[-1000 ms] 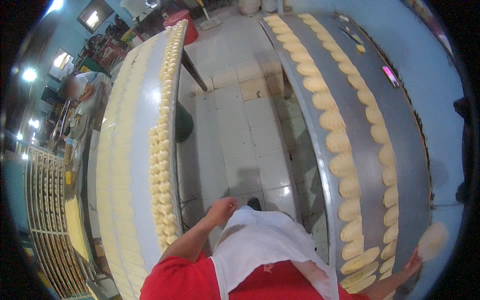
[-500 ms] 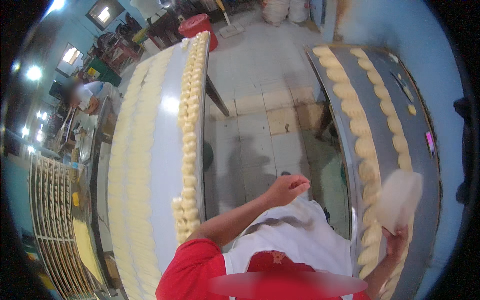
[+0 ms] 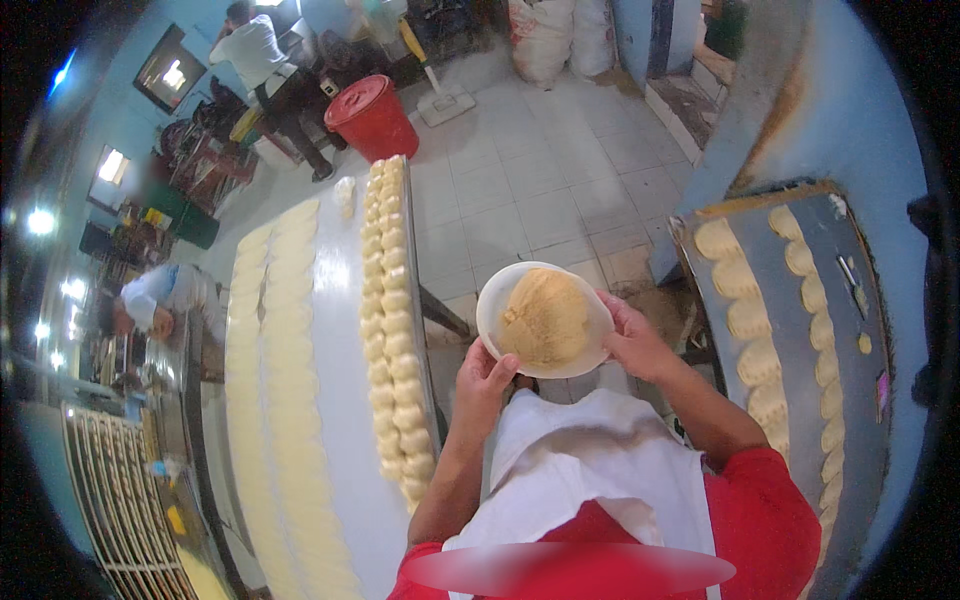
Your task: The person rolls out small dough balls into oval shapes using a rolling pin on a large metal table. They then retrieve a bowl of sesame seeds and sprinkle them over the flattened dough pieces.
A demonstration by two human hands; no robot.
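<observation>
Bowl: has moved from over the right table, where it was a blur in the right hand half a second ago, to the gap between the tables; this white bowl (image 3: 489, 305) is now in front of the apron (image 3: 590, 440), tipped so that its inside shows.
Powder: a tan heap (image 3: 547, 315) fills much of the bowl, its surface uneven.
Left hand: this hand (image 3: 484, 380), free in the earlier frame, now grasps the bowl's near left rim, thumb on top.
Right hand: the hand (image 3: 632, 340) grips the right side of the rim.
Left table: on this table (image 3: 345, 440), plump dough pieces (image 3: 395, 340) line the right edge in a double row; flat dough (image 3: 290, 420) runs in two bands farther left.
Right table: this one (image 3: 793, 330) bears two rows of overlapping ovals (image 3: 758, 360), with a phone (image 3: 882, 396) near its right edge.
Floor, far side: a red bucket (image 3: 372, 115) stands just beyond the left table; two sacks (image 3: 540, 40) rest farther right.
</observation>
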